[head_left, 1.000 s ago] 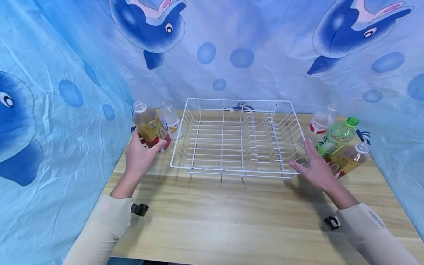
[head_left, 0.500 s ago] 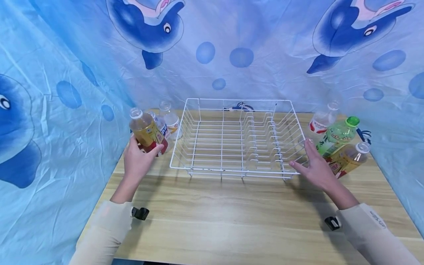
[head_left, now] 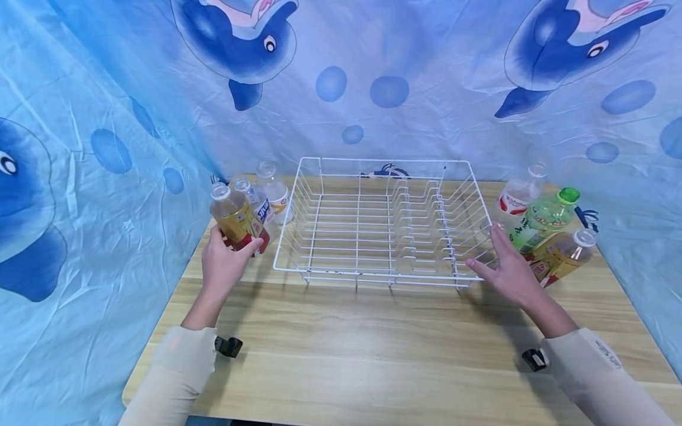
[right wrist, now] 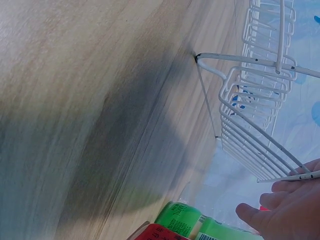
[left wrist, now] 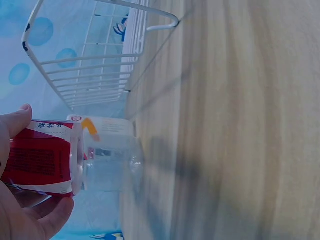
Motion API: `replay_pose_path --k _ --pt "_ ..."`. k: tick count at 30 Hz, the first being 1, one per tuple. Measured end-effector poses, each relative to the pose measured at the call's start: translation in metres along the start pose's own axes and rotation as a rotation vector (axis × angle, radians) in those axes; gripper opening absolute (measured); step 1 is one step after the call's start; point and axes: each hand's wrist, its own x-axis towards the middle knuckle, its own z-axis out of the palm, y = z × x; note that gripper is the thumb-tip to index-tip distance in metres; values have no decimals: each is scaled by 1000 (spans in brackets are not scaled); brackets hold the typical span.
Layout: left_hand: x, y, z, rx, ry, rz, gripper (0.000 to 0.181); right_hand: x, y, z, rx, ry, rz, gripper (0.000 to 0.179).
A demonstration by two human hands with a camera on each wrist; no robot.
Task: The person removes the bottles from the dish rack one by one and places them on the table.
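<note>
In the head view my left hand (head_left: 224, 260) grips a plastic drink bottle (head_left: 240, 222) with a yellow and red label, tilted at the table's left. The left wrist view shows that bottle's red lower label (left wrist: 40, 160), its base raised off the table. Two clear bottles stand just behind it: one with a blue and white label (head_left: 261, 204), one with a white and orange label (head_left: 278, 198). My right hand (head_left: 508, 272) rests against the right rim of a white wire dish rack (head_left: 367, 274), fingers extended. The right wrist view shows the fingertips (right wrist: 282, 186) at the rim.
Right of the rack stand a clear bottle with a red and white label (head_left: 514, 201), a green bottle (head_left: 543, 219) with a green cap, and another yellow-and-red-labelled bottle (head_left: 559, 257). A blue dolphin-print curtain (head_left: 437, 124) surrounds the wooden table (head_left: 362, 355).
The left hand has drawn the bottle slightly toward me and away from the clear bottles, so the blue-labelled bottle now shows. The right hand and the rack stay put.
</note>
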Motion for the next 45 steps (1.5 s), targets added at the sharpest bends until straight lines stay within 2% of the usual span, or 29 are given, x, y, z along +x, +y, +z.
replay_pose_path --k 8,17,31,45 --pt "2 -13 2 7 2 -47 93 0 -2 -2 0 -7 11 97" --pt "8 -27 3 21 -9 -68 93 0 -1 -2 2 -6 14 96" --pt "14 -41 7 45 -24 -72 95 -1 0 0 4 -1 20 96" --pt "15 -49 9 43 -42 -74 92 -2 -1 1 7 11 -15 95"
